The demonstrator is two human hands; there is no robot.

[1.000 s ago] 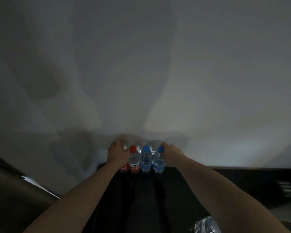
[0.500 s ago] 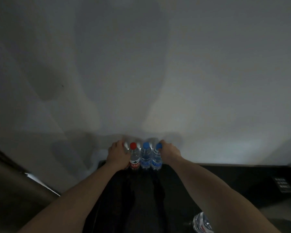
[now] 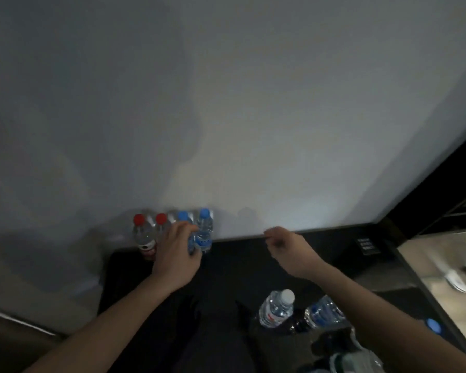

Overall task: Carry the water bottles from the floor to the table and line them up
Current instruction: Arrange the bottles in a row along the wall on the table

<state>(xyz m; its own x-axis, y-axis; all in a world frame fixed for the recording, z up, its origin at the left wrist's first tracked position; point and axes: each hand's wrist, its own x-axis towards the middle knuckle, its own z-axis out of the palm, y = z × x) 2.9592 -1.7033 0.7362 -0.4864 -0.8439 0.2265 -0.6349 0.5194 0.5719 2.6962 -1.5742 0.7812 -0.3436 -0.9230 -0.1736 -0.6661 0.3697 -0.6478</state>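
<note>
left hand (image 3: pixel 175 254) — fingers curled, reaching forward | right hand (image 3: pixel 288 247) — loosely curled, holding nothing

bottles (image 3: pixel 204 232): clear glossy plastic | table (image 3: pixel 253 130): smooth matt white | floor (image 3: pixel 226 278): dark matt

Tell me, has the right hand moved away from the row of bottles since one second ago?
Yes. The right hand has left the blue-capped end bottle and now hangs apart to its right, holding nothing, above the dark table.

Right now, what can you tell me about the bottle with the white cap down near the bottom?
The white-capped bottle is clear plastic, ribbed, with a label that shows some red. It stands low in view on a dark surface, leaning slightly in the wide-angle picture. A blue-labelled bottle lies close beside it. Neither hand touches it; the right hand hangs above it.
</note>
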